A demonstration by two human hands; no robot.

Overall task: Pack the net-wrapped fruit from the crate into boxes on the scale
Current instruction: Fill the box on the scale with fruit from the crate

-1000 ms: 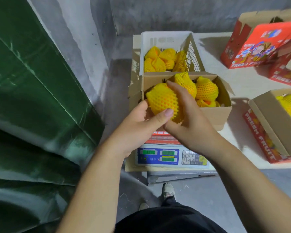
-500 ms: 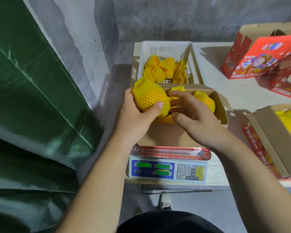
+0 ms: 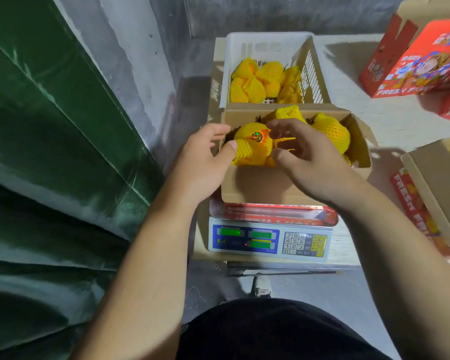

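Left hand [image 3: 205, 162] and right hand [image 3: 307, 157], fingers curled, on boxed fruit [image 3: 252, 144]

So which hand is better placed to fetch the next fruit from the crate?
Probably the right hand: its fingers hover loose over the box. The left hand grips a fruit.

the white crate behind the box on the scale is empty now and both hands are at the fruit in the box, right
Not empty: the head view shows the white crate holding several net-wrapped fruit. The rest stands: left hand and right hand are at the fruit in the box on the scale.
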